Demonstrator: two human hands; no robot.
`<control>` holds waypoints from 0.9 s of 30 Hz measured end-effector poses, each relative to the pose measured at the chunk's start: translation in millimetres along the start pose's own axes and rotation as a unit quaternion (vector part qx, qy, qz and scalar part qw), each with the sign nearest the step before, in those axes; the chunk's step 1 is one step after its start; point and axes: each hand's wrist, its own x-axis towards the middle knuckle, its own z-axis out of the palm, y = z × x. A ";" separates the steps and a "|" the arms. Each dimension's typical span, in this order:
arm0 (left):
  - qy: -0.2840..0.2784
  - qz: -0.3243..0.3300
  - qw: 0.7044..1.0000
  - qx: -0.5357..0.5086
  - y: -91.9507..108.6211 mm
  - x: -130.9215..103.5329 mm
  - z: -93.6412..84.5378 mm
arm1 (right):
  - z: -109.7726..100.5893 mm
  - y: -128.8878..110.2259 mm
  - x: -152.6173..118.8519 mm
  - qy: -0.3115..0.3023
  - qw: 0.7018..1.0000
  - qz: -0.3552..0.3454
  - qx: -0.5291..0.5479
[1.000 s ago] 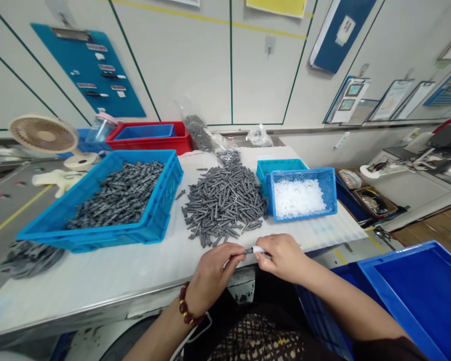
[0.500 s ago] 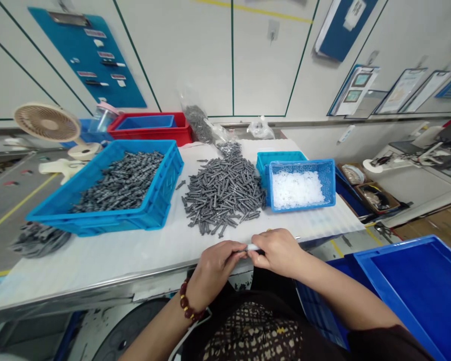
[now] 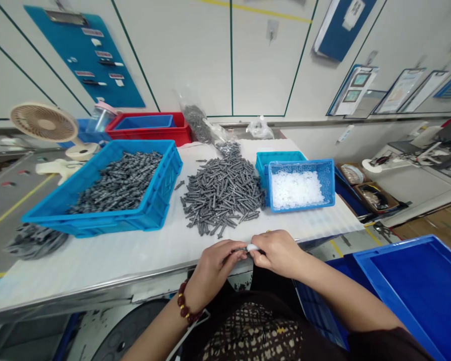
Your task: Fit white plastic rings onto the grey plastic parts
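Just past the table's front edge, my left hand (image 3: 214, 268) pinches a small grey part (image 3: 241, 248) between thumb and fingers. My right hand (image 3: 276, 251) is closed around a white tool (image 3: 252, 247), whose tip meets the grey part. A thin metal end of it shows beyond the right hand. Above the hands lies a loose pile of grey parts (image 3: 223, 193). To the left a blue crate (image 3: 161, 200) holds many similar grey parts. At right a small blue bin (image 3: 328, 185) of white rings leans on a teal bin (image 3: 280, 157).
A red bin (image 3: 180, 133), plastic bags of grey parts (image 3: 195, 118) and a fan (image 3: 45, 123) stand at the back. A dark grey bundle (image 3: 37, 240) lies at the left. Large blue crates (image 3: 417, 281) are beside my right arm.
The hands stay nearly in place. A little more of the grey part shows between my left fingers and the white tool. The view has shifted slightly.
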 end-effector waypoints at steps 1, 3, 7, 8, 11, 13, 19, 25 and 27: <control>-0.002 -0.002 1.000 -0.001 -0.2 0.0 -0.1 | 1.0 0.2 0.3 0.005 1.000 -0.001 -0.002; -0.001 -0.004 1.000 -0.002 -0.6 0.1 -0.4 | 3.2 1.1 0.6 0.015 1.000 -0.001 -0.006; 0.012 -0.002 1.000 -0.010 -1.8 0.7 -0.5 | 6.7 3.4 1.0 0.031 0.999 0.003 0.003; 0.015 -0.002 1.000 -0.010 -2.0 0.8 -0.3 | 7.5 3.8 1.3 0.033 0.999 0.005 0.004; 0.017 -0.004 1.000 -0.007 -2.8 0.5 1.3 | 10.2 4.0 3.2 0.033 0.999 0.014 0.001; 0.017 -0.022 0.999 -0.025 -4.6 -0.8 2.6 | 12.2 4.5 4.8 0.027 0.999 0.023 0.002; 0.016 -0.164 0.974 -0.156 -23.3 3.0 -5.7 | 15.9 17.7 6.6 0.005 0.996 0.083 0.036; -0.055 -0.094 0.970 0.216 -42.9 56.9 -8.6 | 17.8 30.2 6.4 -0.002 0.989 0.086 0.121; -0.110 -0.093 0.945 0.295 -47.8 78.6 -0.3 | 18.8 30.8 6.6 0.003 0.987 0.078 0.141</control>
